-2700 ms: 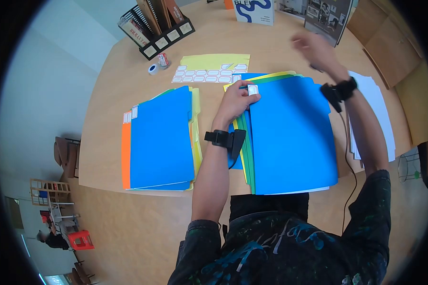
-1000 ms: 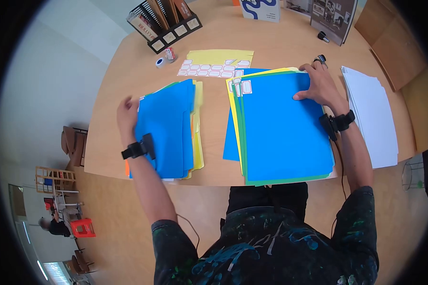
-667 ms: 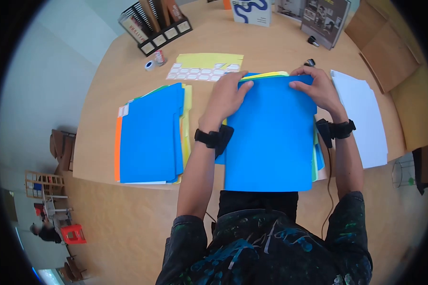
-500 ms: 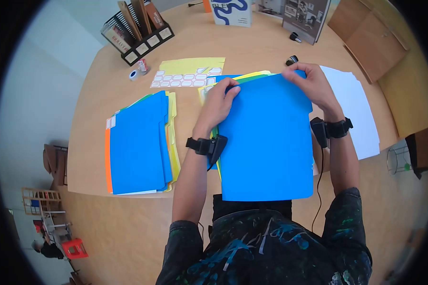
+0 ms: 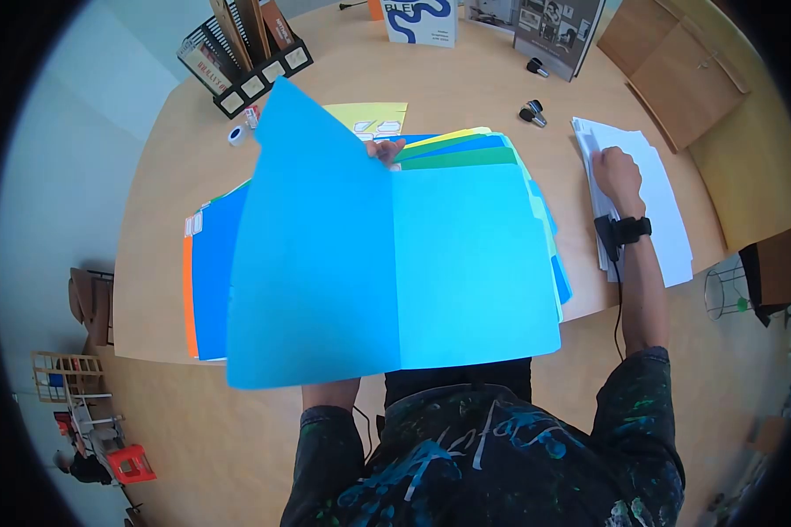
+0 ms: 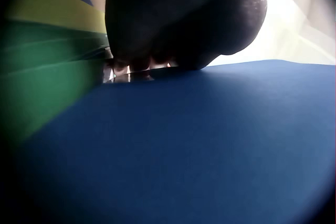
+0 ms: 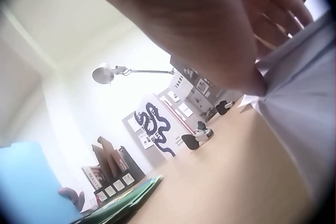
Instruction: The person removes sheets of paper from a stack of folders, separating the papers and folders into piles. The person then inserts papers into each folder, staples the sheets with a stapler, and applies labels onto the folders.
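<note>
A blue file folder (image 5: 475,263) lies spread apart on top of a stack of green, yellow and blue folders (image 5: 466,152), its left cover tilted up. My left hand (image 5: 385,151) shows only its fingers, curled at the folder's top edge by the fold; the cover hides the rest. In the left wrist view, those fingertips meet the blue folder's edge. My right hand (image 5: 620,176) pinches paper at the white paper stack (image 5: 664,228) on the right. In the right wrist view, its thumb presses creases into the white sheets (image 7: 299,103), fingers on the far side.
Another folder stack (image 5: 209,281) stands left, partly behind the raised cover. At the back are a sheet of labels (image 5: 378,114), a tape roll (image 5: 236,135), a black organizer (image 5: 264,77) with books and standing books (image 5: 420,22). Small black-and-silver things (image 5: 532,112) lie toward the back right.
The top blue folder has been opened, its cover swung up to the left over my left hand. My right hand has left the folder's top right and moved right onto the white paper.
</note>
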Motion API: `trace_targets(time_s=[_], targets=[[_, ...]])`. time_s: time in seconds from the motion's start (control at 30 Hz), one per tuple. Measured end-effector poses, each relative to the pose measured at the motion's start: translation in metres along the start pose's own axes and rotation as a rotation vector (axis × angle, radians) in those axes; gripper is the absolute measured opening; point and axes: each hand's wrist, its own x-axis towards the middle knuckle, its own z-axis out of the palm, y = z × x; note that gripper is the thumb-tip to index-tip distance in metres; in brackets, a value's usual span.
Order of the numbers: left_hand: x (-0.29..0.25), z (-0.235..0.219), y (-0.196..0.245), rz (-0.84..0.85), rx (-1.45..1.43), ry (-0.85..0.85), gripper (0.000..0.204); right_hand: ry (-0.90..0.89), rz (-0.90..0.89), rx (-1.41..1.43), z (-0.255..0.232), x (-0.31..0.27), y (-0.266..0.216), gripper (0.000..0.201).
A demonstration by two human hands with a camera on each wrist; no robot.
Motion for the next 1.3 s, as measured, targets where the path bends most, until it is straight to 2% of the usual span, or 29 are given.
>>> trace_targets(time_s=[0.13, 0.2, 0.3, 0.37, 0.43, 0.5, 0.57, 0.6, 0.63, 0.7, 0.73, 0.77, 0.83, 0.87, 0.9, 0.97, 1.0, 1.07, 1.17, 1.3], targets=[[0.013, -0.021, -0.039, 0.181, -0.321, -0.213, 0.009, 0.088, 0.035, 0.001, -0.004, 0.001, 0.009, 0.035], [0.012, -0.027, -0.054, 0.229, -0.409, -0.256, 0.009, 0.344, 0.008, 0.05, -0.01, -0.003, 0.016, 0.03], [-0.004, -0.015, -0.041, 0.292, -0.507, -0.28, 0.014, 0.279, -0.018, 0.201, -0.079, -0.038, -0.029, 0.026], [-0.035, 0.013, -0.006, -0.129, -0.673, 0.177, 0.029, 0.138, -0.273, 0.601, -0.093, -0.06, -0.049, 0.019], [-0.037, 0.008, -0.008, -0.119, -0.681, 0.189, 0.029, -0.112, -0.614, 1.022, -0.081, -0.087, -0.071, 0.017], [-0.037, 0.008, -0.007, -0.103, -0.693, 0.193, 0.029, -0.337, -0.898, 0.85, -0.082, -0.114, -0.092, 0.024], [-0.037, 0.005, -0.006, -0.088, -0.706, 0.2, 0.029, -0.457, -1.044, 0.691, -0.065, -0.127, -0.098, 0.025], [-0.037, 0.002, -0.006, -0.08, -0.713, 0.205, 0.029, -0.562, -1.065, 0.556, -0.058, -0.129, -0.097, 0.024], [-0.037, 0.0, -0.006, -0.073, -0.72, 0.211, 0.029, -0.564, -1.073, 0.554, -0.057, -0.128, -0.097, 0.024], [-0.036, -0.005, -0.007, -0.061, -0.735, 0.225, 0.029, -0.674, -1.428, 0.591, -0.056, -0.124, -0.096, 0.025], [-0.036, -0.008, -0.009, -0.056, -0.742, 0.232, 0.029, -0.808, -1.38, 0.615, -0.065, -0.125, -0.094, 0.03], [-0.036, -0.01, -0.01, -0.053, -0.748, 0.24, 0.029, -0.814, -1.384, 0.614, -0.072, -0.122, -0.097, 0.03], [-0.035, -0.013, -0.014, -0.053, -0.753, 0.249, 0.03, -1.058, -1.03, 0.657, -0.082, -0.113, -0.106, 0.037], [-0.035, -0.013, -0.016, -0.055, -0.753, 0.252, 0.03, -0.986, -0.959, 0.687, -0.083, -0.113, -0.116, 0.049], [-0.033, -0.012, -0.018, -0.057, -0.753, 0.252, 0.03, -0.985, -0.955, 0.688, -0.076, -0.118, -0.126, 0.049], [-0.031, -0.009, -0.019, -0.056, -0.75, 0.249, 0.03, -0.25, -1.084, 0.348, -0.041, -0.125, -0.14, 0.071], [-0.03, -0.01, -0.019, -0.053, -0.746, 0.248, 0.03, -0.245, -1.081, 0.354, -0.024, -0.123, -0.14, 0.071], [-0.029, -0.014, -0.018, -0.045, -0.737, 0.256, 0.03, -0.335, -1.283, 0.146, 0.003, -0.117, -0.14, 0.085], [-0.027, -0.024, -0.02, -0.034, -0.743, 0.281, 0.031, -0.4, -1.372, 0.102, -0.01, -0.121, -0.133, 0.091], [-0.022, -0.029, -0.031, -0.035, -0.766, 0.304, 0.031, -0.416, -1.4, 0.097, -0.017, -0.132, -0.121, 0.091]])
